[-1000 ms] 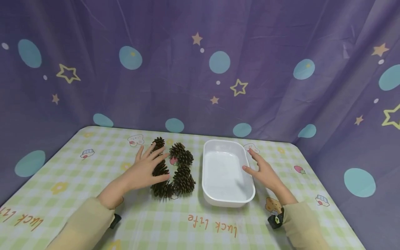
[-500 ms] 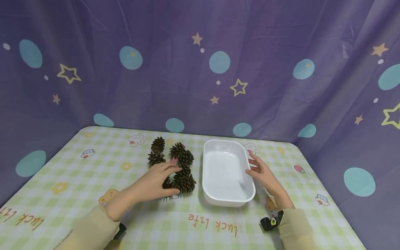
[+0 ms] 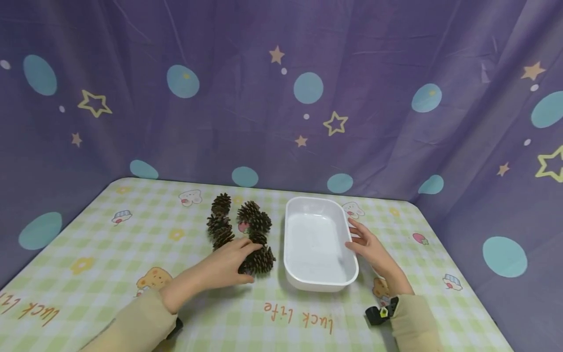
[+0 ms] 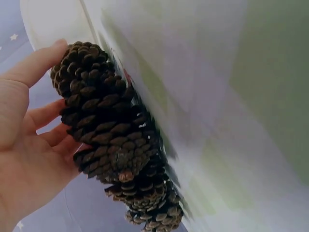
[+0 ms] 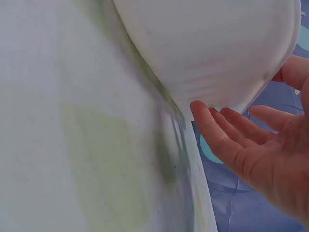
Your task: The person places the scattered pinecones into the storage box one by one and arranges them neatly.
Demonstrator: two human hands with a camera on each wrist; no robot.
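Note:
Several brown pine cones point(image 3: 220, 225) lie in two rough rows left of the white dish. My left hand point(image 3: 228, 264) reaches over the near end of the right-hand row and grips a pine cone point(image 4: 79, 67) there. In the left wrist view the thumb lies at that cone's upper end, and the other fingers pass behind the cones. The white rectangular dish point(image 3: 314, 244) stands upright on the table with nothing in it. At its right side my right hand point(image 3: 374, 252) holds the wall, thumb over the rim and fingers point(image 5: 215, 128) against the outside.
A green-and-white checked cloth point(image 3: 211, 322) with printed pictures covers the table. Behind the table and along its sides hangs a purple curtain point(image 3: 246, 137) with stars and blue spots. Black wrist cameras point(image 3: 379, 313) hang under the sleeves.
My left hand has moved right and toward the table's front, down onto the near cones, its spread fingers closing in. My right hand has settled onto the dish's rim. The dish has stayed put.

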